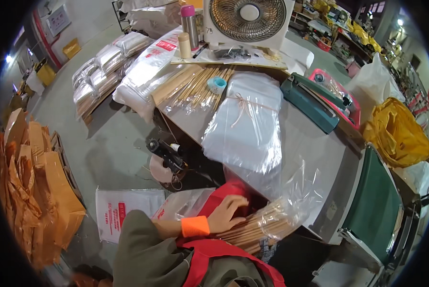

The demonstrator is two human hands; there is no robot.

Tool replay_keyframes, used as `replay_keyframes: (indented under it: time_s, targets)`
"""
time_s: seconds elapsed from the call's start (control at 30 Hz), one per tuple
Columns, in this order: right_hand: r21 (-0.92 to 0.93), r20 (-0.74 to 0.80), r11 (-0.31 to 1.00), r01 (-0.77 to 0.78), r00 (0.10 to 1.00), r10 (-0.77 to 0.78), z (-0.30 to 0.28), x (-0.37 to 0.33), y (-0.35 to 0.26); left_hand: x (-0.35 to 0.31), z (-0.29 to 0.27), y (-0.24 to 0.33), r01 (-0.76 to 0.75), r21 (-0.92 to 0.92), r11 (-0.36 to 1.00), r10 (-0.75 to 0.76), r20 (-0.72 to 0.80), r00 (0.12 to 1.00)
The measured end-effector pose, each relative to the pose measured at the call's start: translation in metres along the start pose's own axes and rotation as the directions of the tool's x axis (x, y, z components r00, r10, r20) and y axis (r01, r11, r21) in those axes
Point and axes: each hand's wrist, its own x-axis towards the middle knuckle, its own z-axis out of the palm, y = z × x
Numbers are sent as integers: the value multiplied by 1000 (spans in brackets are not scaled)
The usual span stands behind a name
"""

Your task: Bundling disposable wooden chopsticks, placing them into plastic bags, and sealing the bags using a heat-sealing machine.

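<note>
My left hand [228,214], with an orange band at its wrist, reaches over my lap from the left. Its fingers are bent and apart, at the near left end of a bundle of thin wooden sticks [252,228]. The sticks lie slanted, their far right end inside a clear plastic bag [298,201] that stands out crumpled past them. I cannot make out my right hand; a grey patterned scrap [268,249] shows under the bundle. Past the bundle, a tied stack of clear plastic bags [248,115] lies on the table.
More loose sticks [202,86] and a blue tape roll [217,85] lie farther left. A green sealer [315,103] stands right of the bags, before a pink tray [351,107]. A fan [249,19] faces me. Orange sheets [56,191] are piled on the left floor.
</note>
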Motion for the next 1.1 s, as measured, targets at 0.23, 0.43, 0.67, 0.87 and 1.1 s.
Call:
replay_keyframes:
  time_s: [0.23,0.43,0.67,0.87,1.1]
  targets:
    - [-398,-260,882,254,891,-374,-3,36,-4,21,4,-26,-233,76,969,226,89,970]
    - [-866,488,-153,475,740,-463,-5,1,33,-37,-38,-37,-441,149,885,299,544,784]
    - [-195,390,702,685,711,-585,-38,49,-82,34,-30,18,-462,-111,880,465,399,790]
    - [-711,-236,584,392,649,-723,-104,137,-175,196,-46,83,-359,-66,931,364,88,927]
    - [-917,348,99,386,898,-269,-158,164,-183,252,-66,82,-841,240,486,571,641,513]
